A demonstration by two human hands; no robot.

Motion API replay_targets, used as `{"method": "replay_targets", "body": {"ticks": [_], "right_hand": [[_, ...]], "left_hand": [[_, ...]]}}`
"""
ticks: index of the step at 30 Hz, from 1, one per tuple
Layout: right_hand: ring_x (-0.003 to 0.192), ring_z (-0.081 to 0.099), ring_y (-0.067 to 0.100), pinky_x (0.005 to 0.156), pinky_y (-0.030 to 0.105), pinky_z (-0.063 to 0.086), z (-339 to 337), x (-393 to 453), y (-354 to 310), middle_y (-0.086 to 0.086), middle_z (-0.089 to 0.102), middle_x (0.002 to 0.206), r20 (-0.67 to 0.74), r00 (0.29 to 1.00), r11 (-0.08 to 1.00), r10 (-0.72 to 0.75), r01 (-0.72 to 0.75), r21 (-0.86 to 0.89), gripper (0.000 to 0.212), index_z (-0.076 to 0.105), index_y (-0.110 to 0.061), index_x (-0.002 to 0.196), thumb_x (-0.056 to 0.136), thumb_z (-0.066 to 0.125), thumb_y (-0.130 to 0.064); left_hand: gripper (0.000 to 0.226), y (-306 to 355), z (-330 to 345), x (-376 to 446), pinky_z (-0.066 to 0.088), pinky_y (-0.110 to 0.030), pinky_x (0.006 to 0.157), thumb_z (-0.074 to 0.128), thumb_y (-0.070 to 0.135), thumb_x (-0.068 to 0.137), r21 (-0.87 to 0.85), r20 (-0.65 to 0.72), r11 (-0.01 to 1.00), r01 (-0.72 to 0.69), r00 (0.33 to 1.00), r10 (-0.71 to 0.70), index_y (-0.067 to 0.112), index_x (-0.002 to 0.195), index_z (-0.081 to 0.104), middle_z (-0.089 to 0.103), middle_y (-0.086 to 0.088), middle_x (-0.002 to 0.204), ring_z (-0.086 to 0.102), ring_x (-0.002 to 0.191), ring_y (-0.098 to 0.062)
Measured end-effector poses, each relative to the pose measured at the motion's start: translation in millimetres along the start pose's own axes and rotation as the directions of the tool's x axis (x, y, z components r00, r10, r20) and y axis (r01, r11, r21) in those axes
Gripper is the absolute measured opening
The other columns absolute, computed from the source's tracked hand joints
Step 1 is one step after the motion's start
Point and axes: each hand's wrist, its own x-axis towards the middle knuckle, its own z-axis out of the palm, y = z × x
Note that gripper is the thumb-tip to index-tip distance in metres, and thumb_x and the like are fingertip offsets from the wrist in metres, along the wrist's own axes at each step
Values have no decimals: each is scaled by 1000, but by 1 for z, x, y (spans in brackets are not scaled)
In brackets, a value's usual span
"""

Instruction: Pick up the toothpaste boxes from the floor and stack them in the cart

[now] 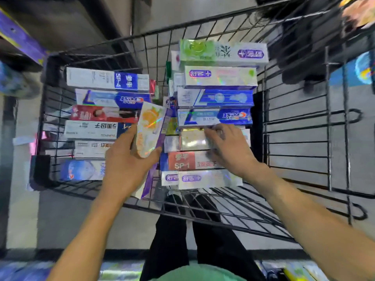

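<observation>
A black wire cart (296, 126) holds two columns of toothpaste boxes lying flat. The left column (105, 98) has white, blue and red boxes; the right column (219, 98) has purple, blue and orange-red ones. My left hand (125, 163) grips a white box with an orange fruit picture (150, 128), held lengthwise over the gap between the columns. My right hand (227, 147) lies with fingers spread on a shiny pale box (192, 139) in the right column; whether it grips that box is unclear.
The cart's wire sides rise at the left (50, 110) and right, with a hook (357, 116) on the right panel. More boxes lie blurred on the floor at the bottom edge (119, 270). My dark trouser legs (182, 236) stand behind the cart.
</observation>
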Motion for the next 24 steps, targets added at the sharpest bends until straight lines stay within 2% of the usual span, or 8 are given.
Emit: {"method": "replay_targets", "body": {"ticks": [3, 5, 8, 12, 14, 18, 21, 24], "right_hand": [[104, 56, 42, 87, 48, 46, 0, -5, 0, 20, 58, 121, -20, 998, 998, 67, -67, 21, 69, 59, -8, 131, 68, 83, -23], [107, 56, 41, 90, 48, 46, -6, -10, 4, 18, 57, 123, -37, 991, 991, 125, -123, 55, 68, 60, -11, 132, 71, 82, -30], [114, 52, 37, 94, 48, 45, -26, -24, 16, 16, 54, 127, -112, 972, 976, 206, -195, 101, 59, 58, -12, 135, 85, 63, -45], [120, 50, 35, 99, 45, 42, -60, -35, 30, 17, 53, 132, -206, 930, 948, 303, -272, 166, 53, 60, -10, 133, 92, 56, -43], [121, 48, 33, 100, 43, 40, -75, -39, 30, 17, 52, 133, -242, 915, 942, 324, -288, 172, 51, 60, -11, 131, 91, 57, -43], [124, 47, 34, 104, 46, 39, -92, -53, 32, 16, 49, 136, -250, 901, 931, 356, -317, 183, 54, 59, -14, 132, 91, 51, -48], [123, 49, 35, 103, 47, 43, -95, -63, 34, 16, 48, 137, -238, 898, 923, 369, -325, 203, 56, 59, -14, 132, 89, 50, -48], [124, 49, 35, 104, 48, 43, -95, -66, 32, 17, 47, 137, -240, 894, 918, 378, -328, 222, 53, 59, -14, 132, 88, 54, -43]], "left_hand": [[62, -3, 7, -2, 37, 3, 76, 83, 18, 79, 78, 97, 996, -51, 994, 43, 32, 132, 55, 61, 32, 107, 55, 93, 24], [64, -4, 13, -2, 37, 0, 72, 84, 22, 78, 132, 181, 989, -70, 982, 46, 26, 133, 51, 58, 32, 104, 54, 89, 25], [67, -5, 32, 1, 42, -26, 82, 74, 43, 80, 289, 343, 930, -227, 932, 121, 22, 138, 50, 65, 5, 119, 57, 105, -8], [77, -2, 81, 8, 48, -47, 99, 67, 42, 85, 344, 597, 774, -532, 760, 257, 8, 150, 43, 54, -14, 133, 45, 124, -28], [78, 5, 109, 12, 48, -47, 96, 75, 36, 84, 371, 685, 631, -682, 660, 310, 5, 148, 44, 56, -17, 126, 50, 115, -36], [84, 11, 147, 22, 54, -42, 73, 91, 35, 60, 393, 693, 408, -824, 557, 458, 2, 130, 60, 61, -15, 98, 57, 88, -35], [80, 12, 160, 24, 49, -40, 74, 88, 43, 61, 462, 686, 279, -842, 539, 488, 8, 129, 63, 60, -11, 99, 56, 90, -31], [78, 10, 164, 25, 49, -41, 78, 83, 49, 69, 482, 699, 233, -844, 531, 478, 12, 134, 61, 59, -10, 102, 57, 93, -31]]}}
